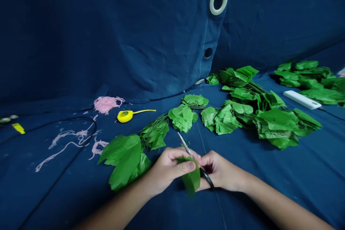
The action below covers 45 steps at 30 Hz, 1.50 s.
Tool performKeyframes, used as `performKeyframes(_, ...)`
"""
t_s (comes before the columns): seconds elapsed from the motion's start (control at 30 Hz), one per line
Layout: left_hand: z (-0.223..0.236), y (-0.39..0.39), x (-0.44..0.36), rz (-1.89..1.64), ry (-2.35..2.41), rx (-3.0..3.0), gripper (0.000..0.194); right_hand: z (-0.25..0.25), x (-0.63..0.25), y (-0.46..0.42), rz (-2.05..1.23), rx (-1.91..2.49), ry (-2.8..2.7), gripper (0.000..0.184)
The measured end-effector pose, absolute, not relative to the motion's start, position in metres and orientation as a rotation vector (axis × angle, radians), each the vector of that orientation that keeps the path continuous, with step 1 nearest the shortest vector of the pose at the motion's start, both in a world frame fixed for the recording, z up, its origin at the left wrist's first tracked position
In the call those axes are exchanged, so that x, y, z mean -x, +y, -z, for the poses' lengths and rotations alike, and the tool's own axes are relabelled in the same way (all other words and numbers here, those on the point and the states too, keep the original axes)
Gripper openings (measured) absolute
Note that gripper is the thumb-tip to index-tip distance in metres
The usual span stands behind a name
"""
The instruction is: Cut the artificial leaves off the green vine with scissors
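My left hand (168, 169) pinches a green artificial leaf (191, 180) between thumb and fingers. My right hand (221, 171) grips a pair of scissors (185, 144) by a black handle, with the thin metal blades pointing up and away from me. The blades cross the top of the leaf near my left fingers. A few small green scraps lie just beyond the blades. Close to my left hand rests a larger cluster of artificial leaves (124, 160). The lower part of the scissors is hidden by my hands.
Bunches of artificial leaves on thin stems (256, 111) spread across the blue tarpaulin (81, 43), which rises behind in folds with a white grommet (218, 1). Pink yarn (106, 104), a yellow tape measure (124, 116) and a white power bank (302, 99) with a cable lie around.
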<state>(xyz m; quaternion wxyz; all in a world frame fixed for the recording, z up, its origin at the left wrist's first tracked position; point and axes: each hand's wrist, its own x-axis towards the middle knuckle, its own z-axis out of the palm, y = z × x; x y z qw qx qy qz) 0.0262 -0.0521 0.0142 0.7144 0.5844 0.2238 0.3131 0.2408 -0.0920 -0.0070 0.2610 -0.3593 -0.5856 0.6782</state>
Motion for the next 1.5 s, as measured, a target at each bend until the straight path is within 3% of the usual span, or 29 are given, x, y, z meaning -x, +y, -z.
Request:
performKeyframes(0.17, -0.023, -0.058, -0.026, -0.740, 0.456, -1.240, 0.011, 0.009, -0.243, -0.093, -2.205, 0.766, -1.253, 0.036)
performKeyframes(0.4, -0.029, -0.058, -0.026, -0.812, 0.589, -1.406, 0.013, 0.001, -0.240, -0.096, -2.365, 0.689, -1.026, 0.034)
performKeyframes(0.53, -0.018, -0.051, -0.025, -0.907, 0.783, -1.299, 0.022, -0.001, -0.243, -0.093, -2.274, 0.596, -1.029, 0.038)
performKeyframes(0.77, 0.009, -0.038, -0.019, -0.819, 0.839, -1.139, 0.043, -0.003, -0.251, -0.085, -1.910, 0.854, -1.200, 0.046)
performKeyframes(0.93, 0.002, -0.037, -0.018, -0.764, 0.779, -1.167, 0.028, -0.001, -0.249, -0.086, -1.895, 0.897, -1.284, 0.050)
performKeyframes(1.13, -0.004, -0.036, -0.017, -0.731, 0.636, -1.144, 0.028, 0.001, -0.249, -0.087, -1.887, 0.897, -1.325, 0.050)
performKeyframes(1.3, 0.001, -0.030, -0.014, -0.736, 0.630, -0.966, 0.005, 0.002, -0.250, -0.085, -1.834, 0.944, -1.320, 0.052)
performKeyframes(1.5, 0.003, -0.028, -0.015, -0.782, 0.456, -0.899, 0.018, 0.001, -0.249, -0.085, -1.759, 1.159, -1.306, 0.055)
